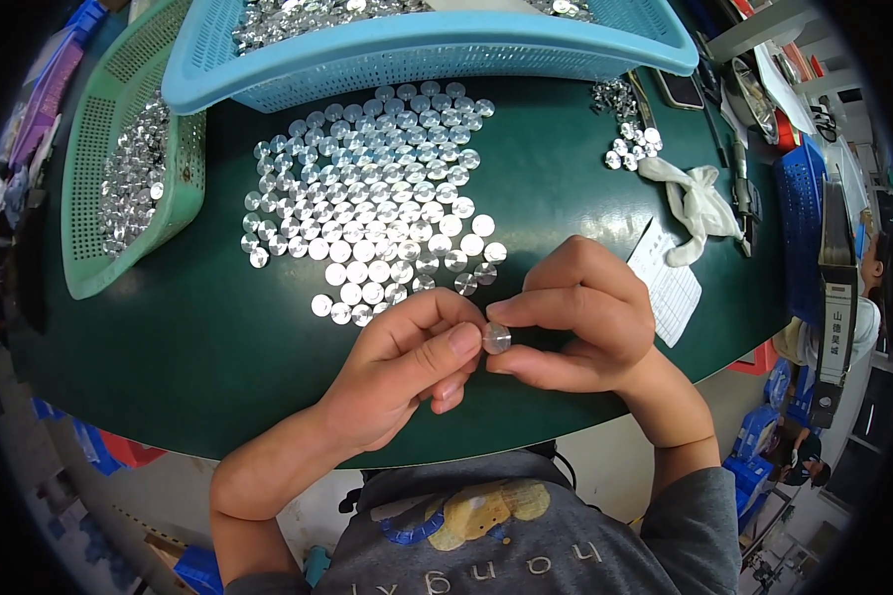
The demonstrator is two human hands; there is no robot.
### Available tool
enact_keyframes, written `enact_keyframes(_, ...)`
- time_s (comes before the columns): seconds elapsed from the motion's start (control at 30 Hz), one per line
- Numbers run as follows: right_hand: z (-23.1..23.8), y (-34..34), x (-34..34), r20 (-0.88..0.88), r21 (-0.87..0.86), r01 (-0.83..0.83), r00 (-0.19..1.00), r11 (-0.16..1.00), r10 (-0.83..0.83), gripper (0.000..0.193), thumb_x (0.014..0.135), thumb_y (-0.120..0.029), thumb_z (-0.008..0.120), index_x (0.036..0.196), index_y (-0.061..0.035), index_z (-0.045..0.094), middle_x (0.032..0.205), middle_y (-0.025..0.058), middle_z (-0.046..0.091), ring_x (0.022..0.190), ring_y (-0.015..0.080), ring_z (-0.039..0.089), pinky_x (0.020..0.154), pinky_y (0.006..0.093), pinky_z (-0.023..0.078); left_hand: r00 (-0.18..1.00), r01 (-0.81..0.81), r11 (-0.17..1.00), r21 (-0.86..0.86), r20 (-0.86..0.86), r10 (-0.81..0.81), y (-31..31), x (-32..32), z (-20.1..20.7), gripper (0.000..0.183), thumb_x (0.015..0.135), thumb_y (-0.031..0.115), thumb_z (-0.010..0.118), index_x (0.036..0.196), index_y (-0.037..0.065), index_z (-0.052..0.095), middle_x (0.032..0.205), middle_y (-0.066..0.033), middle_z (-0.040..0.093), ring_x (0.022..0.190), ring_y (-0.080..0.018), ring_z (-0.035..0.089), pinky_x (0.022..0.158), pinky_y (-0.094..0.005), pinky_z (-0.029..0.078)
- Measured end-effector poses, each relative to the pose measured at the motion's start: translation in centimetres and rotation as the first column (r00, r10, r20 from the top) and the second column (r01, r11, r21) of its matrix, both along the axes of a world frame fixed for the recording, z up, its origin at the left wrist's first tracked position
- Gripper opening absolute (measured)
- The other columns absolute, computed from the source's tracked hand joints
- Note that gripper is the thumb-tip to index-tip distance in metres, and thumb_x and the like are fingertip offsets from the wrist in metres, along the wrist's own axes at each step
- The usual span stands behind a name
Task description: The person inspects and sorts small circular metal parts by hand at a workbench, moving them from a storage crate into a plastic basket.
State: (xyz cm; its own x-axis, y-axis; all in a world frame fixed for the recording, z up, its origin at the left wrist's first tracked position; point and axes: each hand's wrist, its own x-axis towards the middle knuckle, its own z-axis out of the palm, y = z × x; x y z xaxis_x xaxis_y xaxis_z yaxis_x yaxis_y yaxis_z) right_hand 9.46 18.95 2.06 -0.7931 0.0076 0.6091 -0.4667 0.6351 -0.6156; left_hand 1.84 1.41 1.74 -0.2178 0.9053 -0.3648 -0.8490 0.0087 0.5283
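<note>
The left hand [399, 375] and right hand [593, 315] pinch a small metal disc [498, 338] between them, over the green table's [218, 367] near side — probably light, stiff and slick, best taken by its rim, sparing the shiny face.

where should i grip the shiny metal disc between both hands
Grip the metal disc by its rim, probably best from the right, the right hand pinching upper and lower edges between thumb and forefinger. It's round, its broad face shows, and fingertips of the left hand cover its left edge.
</note>
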Motion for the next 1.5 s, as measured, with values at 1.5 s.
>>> enact_keyframes(1.5,-0.3,-0.1,-0.4,0.032,0.014,0.0,0.999,1.0,0.0,0.028,0.057,-0.013,0.073,0.083,-0.0072,0.064,0.067,0.001,0.056,0.058,0.0154,0.054,0.048,0.0261,0.038,0.997,0.048,0.995,-0.09,0.072,-0.042,0.1,-0.2,0.5,0.027,0.094,0.024,0.04,0.105,0.002,0.048,0.062,0.004,0.035,0.049,-0.0038,0.034,0.043,-0.0186,0.031)
